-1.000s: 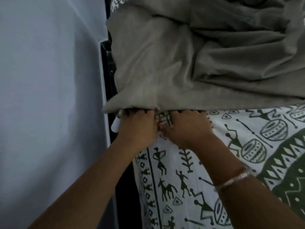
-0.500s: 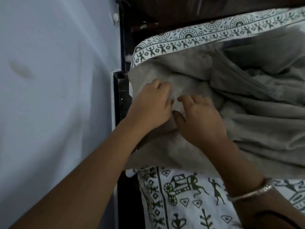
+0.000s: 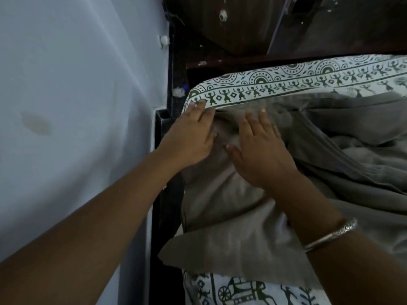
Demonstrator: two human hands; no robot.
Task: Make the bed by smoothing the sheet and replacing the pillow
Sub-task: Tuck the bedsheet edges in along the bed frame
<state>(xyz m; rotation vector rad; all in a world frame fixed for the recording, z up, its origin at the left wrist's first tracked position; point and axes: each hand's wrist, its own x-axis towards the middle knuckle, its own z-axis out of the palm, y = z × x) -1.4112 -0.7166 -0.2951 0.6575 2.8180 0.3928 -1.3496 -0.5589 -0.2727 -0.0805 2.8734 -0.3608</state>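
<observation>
Left fingers (image 3: 199,108) are straight and spread, and their tips lie on the green-figured border of the printed bedsheet (image 3: 286,84), right where the grey sheet (image 3: 231,216) meets it. Nothing is gripped there; it's a flat press. Right fingers (image 3: 263,119) are just as straight and fanned out on the grey cloth, with the thumb angled in toward the other hand. They hold nothing either. The left hand (image 3: 189,139) sits palm down at the bed's far left corner, and the right hand (image 3: 262,153) lies just beside it, close but apart, with a strip of grey between the two thumbs. A silver bangle (image 3: 330,235) circles the right wrist. Under both palms the grey sheet bulges softly, and it bunches into deep folds off to the right. Its near corner lies loose over the printed bedsheet, whose cart and dancing figures show at the bottom edge. That bedsheet also runs as a patterned band along the head of the bed. Left of the hands stands a dark bed frame (image 3: 164,133), hard against a pale bluish wall (image 3: 66,95). Beyond the head of the bed is dark wooden furniture (image 3: 242,29).
</observation>
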